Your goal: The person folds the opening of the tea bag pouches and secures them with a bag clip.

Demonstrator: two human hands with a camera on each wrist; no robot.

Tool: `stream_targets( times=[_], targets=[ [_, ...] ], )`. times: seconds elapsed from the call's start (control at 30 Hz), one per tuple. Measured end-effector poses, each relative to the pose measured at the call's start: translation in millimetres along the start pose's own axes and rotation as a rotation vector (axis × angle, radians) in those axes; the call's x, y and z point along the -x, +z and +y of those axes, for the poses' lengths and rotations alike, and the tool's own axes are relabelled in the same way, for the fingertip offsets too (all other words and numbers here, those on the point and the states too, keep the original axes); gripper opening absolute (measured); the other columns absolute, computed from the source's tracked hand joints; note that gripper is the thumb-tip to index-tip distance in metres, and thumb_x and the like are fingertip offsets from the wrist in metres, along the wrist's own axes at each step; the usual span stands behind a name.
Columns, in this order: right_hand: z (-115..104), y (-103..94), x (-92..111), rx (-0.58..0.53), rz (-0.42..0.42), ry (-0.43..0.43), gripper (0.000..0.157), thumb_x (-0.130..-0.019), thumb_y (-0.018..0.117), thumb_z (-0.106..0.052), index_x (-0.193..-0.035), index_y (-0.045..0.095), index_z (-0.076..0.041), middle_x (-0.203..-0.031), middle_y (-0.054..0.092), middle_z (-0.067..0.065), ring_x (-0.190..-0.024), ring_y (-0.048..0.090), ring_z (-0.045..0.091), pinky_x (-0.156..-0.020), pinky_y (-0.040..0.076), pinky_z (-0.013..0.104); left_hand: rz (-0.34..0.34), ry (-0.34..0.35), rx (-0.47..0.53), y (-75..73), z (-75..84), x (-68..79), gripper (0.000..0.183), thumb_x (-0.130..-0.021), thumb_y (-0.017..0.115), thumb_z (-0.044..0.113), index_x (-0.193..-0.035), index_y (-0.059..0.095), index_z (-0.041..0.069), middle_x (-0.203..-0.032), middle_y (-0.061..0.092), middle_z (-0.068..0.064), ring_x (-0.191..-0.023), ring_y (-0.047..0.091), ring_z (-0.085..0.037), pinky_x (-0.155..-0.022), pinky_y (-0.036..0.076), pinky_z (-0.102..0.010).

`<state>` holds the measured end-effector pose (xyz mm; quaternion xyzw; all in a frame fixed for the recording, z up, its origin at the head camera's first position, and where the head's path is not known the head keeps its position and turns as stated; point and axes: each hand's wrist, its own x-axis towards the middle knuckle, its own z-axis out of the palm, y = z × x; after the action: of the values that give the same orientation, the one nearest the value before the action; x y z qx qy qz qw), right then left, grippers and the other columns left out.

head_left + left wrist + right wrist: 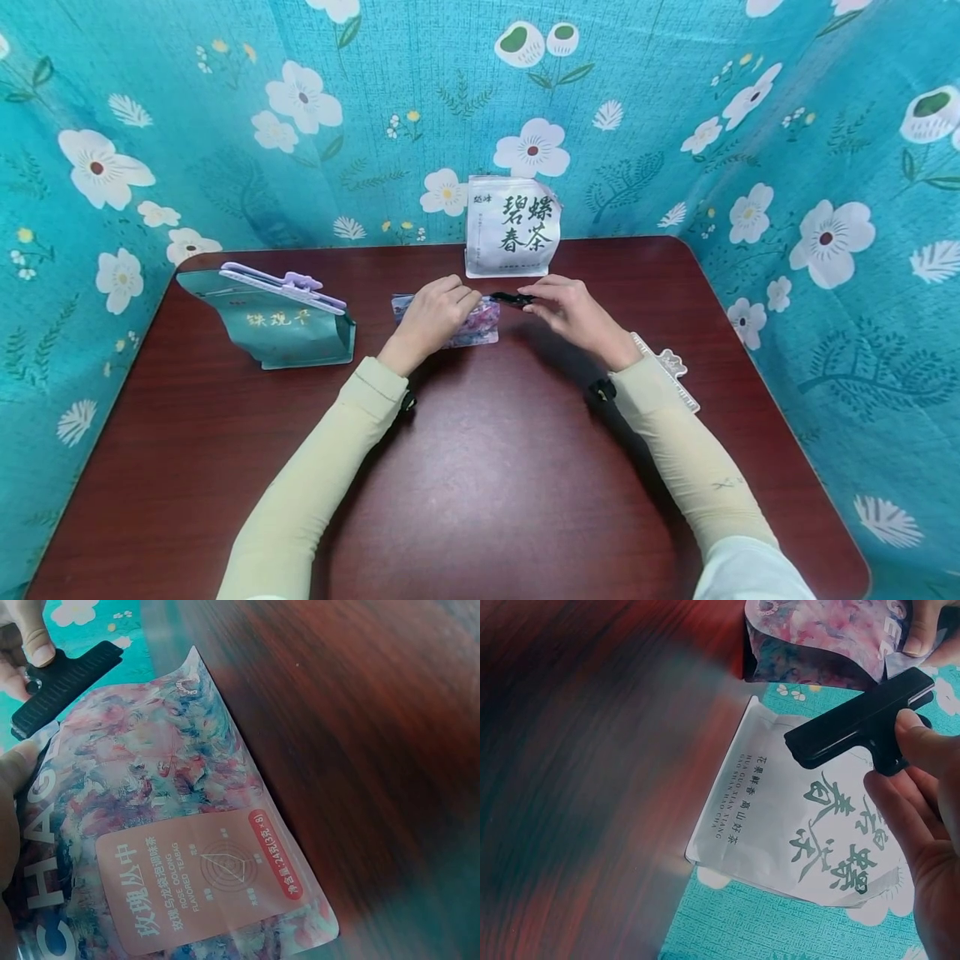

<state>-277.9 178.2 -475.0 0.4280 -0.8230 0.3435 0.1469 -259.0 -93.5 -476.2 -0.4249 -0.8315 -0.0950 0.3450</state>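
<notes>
A pink-and-blue patterned tea bag (480,323), labelled rose oolong in the left wrist view (199,885), stands on the table. My left hand (437,318) grips its folded top edge, covering much of it in the head view. My right hand (573,312) pinches a black bag clip (512,298) by its handles, between thumb and fingers. In the right wrist view the clip (855,724) is close to the gripped corner of the bag. Whether its long edges are parted, or touch the bag, I cannot tell.
Behind the hands stands a white tea bag (513,229) with black characters. On the left is a green tea bag (288,329) with a purple clip (300,285) across its top. A white clip (675,367) lies partly under the right forearm. Floral cloth (420,100) surrounds the dark table.
</notes>
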Motion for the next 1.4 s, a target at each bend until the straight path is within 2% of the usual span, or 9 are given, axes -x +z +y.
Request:
stream_targets(
  times=[0.17, 0.4, 0.57, 0.7, 0.87, 1.0, 1.23, 1.4],
  targets=[
    [3.7, -0.9, -1.2, -0.020, -0.005, 0.007, 0.029, -0.086, 0.078, 0.003, -0.115, 0.075, 0.001, -0.109, 0.075, 0.014, -0.096, 0.071, 0.024, -0.078, 0.056, 0.037, -0.006, 0.001, 0.001, -0.9, -0.1, -0.6, 0.015, -0.096, 0.062, -0.005, -0.098, 0.076, 0.000, -0.090, 0.076, -0.011, -0.078, 0.061, -0.022, -0.078, 0.053, -0.033],
    [5.9, -1.7, -3.1, -0.040, -0.021, 0.068, 0.037, -0.085, 0.079, 0.001, -0.122, 0.072, 0.004, -0.112, 0.073, 0.020, -0.098, 0.071, 0.027, -0.077, 0.057, 0.042, -0.002, 0.006, 0.000, 1.1, -1.2, 0.3, 0.013, -0.095, 0.064, -0.004, -0.097, 0.077, 0.001, -0.090, 0.076, -0.010, -0.077, 0.060, -0.021, -0.076, 0.052, -0.032],
    [4.0, 0.1, -4.0, -0.093, -0.036, 0.094, 0.032, -0.086, 0.079, 0.001, -0.117, 0.074, 0.002, -0.110, 0.074, 0.016, -0.098, 0.073, 0.025, -0.081, 0.059, 0.041, 0.007, 0.007, -0.001, 0.2, -1.9, 1.4, 0.013, -0.095, 0.064, -0.003, -0.097, 0.076, 0.001, -0.089, 0.076, -0.010, -0.077, 0.059, -0.021, -0.075, 0.052, -0.032],
    [3.1, 1.5, -3.3, -0.096, -0.027, 0.064, 0.028, -0.085, 0.079, 0.003, -0.112, 0.075, 0.003, -0.105, 0.075, 0.013, -0.094, 0.072, 0.023, -0.078, 0.057, 0.032, 0.015, 0.012, 0.005, 0.1, -2.3, 0.9, 0.012, -0.095, 0.065, -0.003, -0.096, 0.077, 0.000, -0.089, 0.076, -0.010, -0.077, 0.060, -0.022, -0.076, 0.052, -0.032],
    [0.9, -1.5, -3.5, -0.046, 0.001, -0.010, 0.028, -0.082, 0.079, 0.007, -0.109, 0.076, 0.004, -0.101, 0.076, 0.013, -0.087, 0.069, 0.022, -0.067, 0.048, 0.025, 0.007, 0.030, 0.006, -0.1, -2.8, -0.3, 0.013, -0.093, 0.066, -0.004, -0.097, 0.078, 0.000, -0.089, 0.076, -0.011, -0.079, 0.062, -0.022, -0.078, 0.053, -0.032],
    [0.9, -5.7, -5.3, -0.020, -0.006, -0.030, 0.029, -0.082, 0.079, 0.008, -0.110, 0.077, 0.002, -0.101, 0.076, 0.013, -0.087, 0.069, 0.022, -0.065, 0.048, 0.025, 0.003, 0.036, 0.004, -0.7, -3.3, -1.2, 0.013, -0.093, 0.066, -0.005, -0.097, 0.078, 0.000, -0.089, 0.076, -0.011, -0.079, 0.063, -0.022, -0.079, 0.053, -0.033],
    [5.8, -10.9, -5.9, -0.022, -0.069, -0.023, 0.026, -0.084, 0.079, 0.005, -0.109, 0.077, 0.001, -0.099, 0.076, 0.010, -0.089, 0.069, 0.018, -0.066, 0.050, 0.024, -0.013, 0.048, 0.008, -0.7, -5.2, -0.7, 0.013, -0.094, 0.065, -0.004, -0.097, 0.077, 0.000, -0.088, 0.076, -0.011, -0.079, 0.062, -0.022, -0.078, 0.053, -0.033],
    [6.7, -12.3, -6.9, -0.010, -0.120, -0.027, 0.025, -0.085, 0.078, 0.004, -0.109, 0.077, 0.000, -0.099, 0.075, 0.009, -0.092, 0.070, 0.017, -0.072, 0.055, 0.030, -0.023, 0.056, 0.017, 0.1, -5.4, 0.2, 0.012, -0.094, 0.066, -0.003, -0.098, 0.077, 0.001, -0.089, 0.076, -0.010, -0.078, 0.060, -0.021, -0.076, 0.052, -0.032]
  ],
)
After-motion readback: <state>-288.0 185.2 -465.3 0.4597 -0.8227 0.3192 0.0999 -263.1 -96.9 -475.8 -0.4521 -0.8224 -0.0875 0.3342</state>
